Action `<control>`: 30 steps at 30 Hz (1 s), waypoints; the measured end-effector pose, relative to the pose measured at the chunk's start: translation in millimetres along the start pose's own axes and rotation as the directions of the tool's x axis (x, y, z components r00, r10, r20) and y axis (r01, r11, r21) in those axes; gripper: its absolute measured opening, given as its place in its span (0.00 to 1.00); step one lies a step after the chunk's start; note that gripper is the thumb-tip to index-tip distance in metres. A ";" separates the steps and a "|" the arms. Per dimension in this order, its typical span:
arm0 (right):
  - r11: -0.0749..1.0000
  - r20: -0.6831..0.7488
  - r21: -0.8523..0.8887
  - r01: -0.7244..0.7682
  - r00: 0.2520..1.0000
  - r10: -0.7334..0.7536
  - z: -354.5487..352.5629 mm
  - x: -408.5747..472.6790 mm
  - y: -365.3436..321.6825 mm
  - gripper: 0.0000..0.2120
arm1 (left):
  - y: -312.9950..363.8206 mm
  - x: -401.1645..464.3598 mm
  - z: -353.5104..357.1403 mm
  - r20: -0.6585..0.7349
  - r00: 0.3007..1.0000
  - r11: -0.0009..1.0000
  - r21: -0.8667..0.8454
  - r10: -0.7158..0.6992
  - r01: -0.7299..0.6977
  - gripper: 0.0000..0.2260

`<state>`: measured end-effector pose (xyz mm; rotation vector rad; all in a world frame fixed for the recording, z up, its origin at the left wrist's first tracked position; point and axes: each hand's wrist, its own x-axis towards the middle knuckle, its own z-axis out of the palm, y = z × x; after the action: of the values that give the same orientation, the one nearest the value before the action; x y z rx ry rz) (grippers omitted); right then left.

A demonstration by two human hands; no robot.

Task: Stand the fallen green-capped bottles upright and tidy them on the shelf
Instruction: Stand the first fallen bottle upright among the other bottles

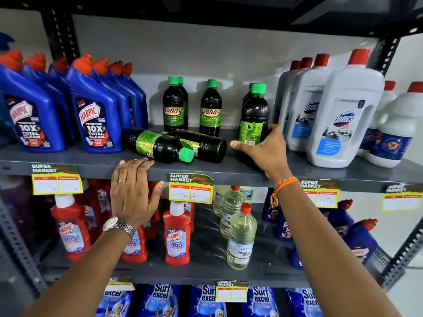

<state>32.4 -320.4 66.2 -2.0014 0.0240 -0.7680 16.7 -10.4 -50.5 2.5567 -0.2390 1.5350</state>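
Note:
Two dark green-capped bottles lie on their sides on the grey shelf (229, 172). The front fallen bottle (158, 147) points its cap to the right; the other fallen bottle (203, 145) lies just behind it, base to the right. Two bottles (173, 106) (210, 108) stand upright behind them. At the right stands another upright bottle (254, 115), with one more behind it. My right hand (263, 152) cups its lower part, fingers on its right side, thumb spread out in front. My left hand (135, 191) rests flat on the shelf's front edge, fingertips beside the front fallen bottle, holding nothing.
Blue Harpic bottles (96, 115) crowd the shelf's left, white Domex bottles (343, 115) its right. Price tags (191, 189) hang on the shelf edge. The shelf below carries red Harpic bottles (177, 234) and clear bottles (241, 239); Surf Excel packs (160, 300) sit lowest.

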 end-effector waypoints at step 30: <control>0.985 0.116 0.104 -0.137 0.985 0.125 1.8 16.8 21.7 0.41 | -2.1 -1.6 1.2 -0.007 1.000 0.999 -0.045 -0.007 0.006 0.24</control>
<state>53.0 -336.1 57.0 -1.9112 0.0479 -0.5632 17.4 -8.6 -52.6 2.5149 -0.2605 1.5191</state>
